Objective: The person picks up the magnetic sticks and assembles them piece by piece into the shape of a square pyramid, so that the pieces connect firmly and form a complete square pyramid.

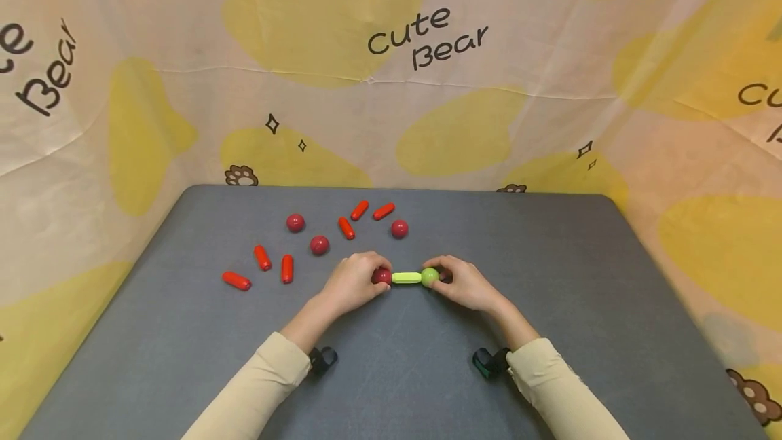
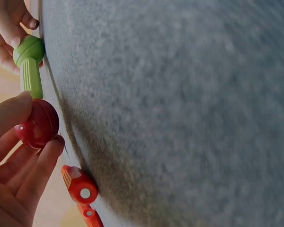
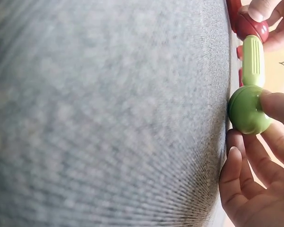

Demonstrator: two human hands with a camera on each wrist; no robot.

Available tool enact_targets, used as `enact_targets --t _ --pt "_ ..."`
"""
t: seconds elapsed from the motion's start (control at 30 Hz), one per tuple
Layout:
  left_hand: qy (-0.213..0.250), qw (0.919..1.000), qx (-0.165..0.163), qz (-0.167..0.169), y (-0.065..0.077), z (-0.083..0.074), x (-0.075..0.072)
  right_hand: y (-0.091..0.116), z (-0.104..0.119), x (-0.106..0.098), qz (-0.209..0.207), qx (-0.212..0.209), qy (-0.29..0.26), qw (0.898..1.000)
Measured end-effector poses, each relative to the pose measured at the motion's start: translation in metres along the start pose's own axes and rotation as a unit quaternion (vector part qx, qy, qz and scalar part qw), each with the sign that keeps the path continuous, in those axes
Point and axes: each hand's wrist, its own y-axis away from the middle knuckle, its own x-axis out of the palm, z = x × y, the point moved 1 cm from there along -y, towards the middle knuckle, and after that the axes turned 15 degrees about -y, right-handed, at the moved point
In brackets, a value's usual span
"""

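Observation:
A short lime-green rod (image 1: 406, 278) lies level between a dark red ball (image 1: 381, 276) and a green ball (image 1: 430, 277), touching both. My left hand (image 1: 354, 282) holds the red ball between thumb and fingers at the rod's left end. At its other end, my right hand (image 1: 467, 284) grips the green ball the same way. In the left wrist view, the thumb and fingers curve round the red ball (image 2: 40, 124). The right wrist view has the green ball (image 3: 250, 109) pinched by thumb and fingers, low by the table surface.
Several orange-red rods (image 1: 287, 269) lie scattered on the grey table (image 1: 391, 386), left of and beyond my hands. Three more dark red balls (image 1: 319, 245) sit among them. A patterned cloth (image 1: 342, 107) hangs behind the table and at its sides.

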Motion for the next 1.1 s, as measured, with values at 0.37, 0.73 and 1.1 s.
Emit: enact_targets --t 0.37,0.73,1.1 --pt "-0.006 0.9999 0.015 0.004 -0.001 -0.004 0.005 0.003 0.0 -0.003 0.008 0.004 0.005 1.0" --pt "0.015 0.9999 -0.002 0.006 -0.007 -0.009 0.007 0.005 0.001 -0.008 0.01 0.036 -0.006 0.999" --pt "0.021 0.9994 -0.025 0.009 -0.022 -0.013 0.01 0.003 0.007 0.0 0.048 0.034 -0.018 0.998"
